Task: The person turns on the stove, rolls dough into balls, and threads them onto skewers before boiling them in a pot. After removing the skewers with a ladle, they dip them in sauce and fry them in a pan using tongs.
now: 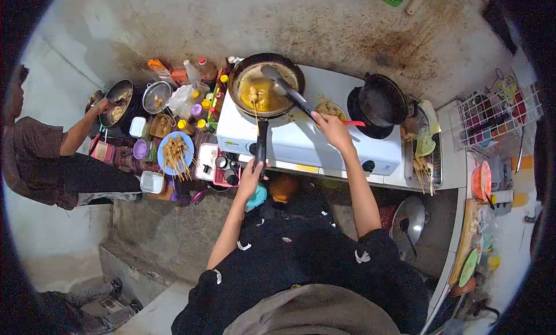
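Note:
A frying pan point(234, 94) with yellow oil sits on the left burner of the white gas stove point(341, 152). My left hand point(251, 177) is closed round the pan's black handle, which points toward me. In the pan lies a skewer of food point(253, 97), its stick resting over the near rim. My right hand point(334, 130) grips a black-handled spatula point(295, 96), whose blurred head is over the oil. Beside that hand, a small dish point(331, 110) and a red handle point(353, 123) rest on the stovetop.
A dark pot point(382, 100) occupies the right burner. To the left are a blue plate point(184, 142) of skewers, bottles and a strainer point(157, 97). A co-worker point(43, 144) at far left works over another pan point(120, 97). More skewers point(423, 173) lie in a tray at right.

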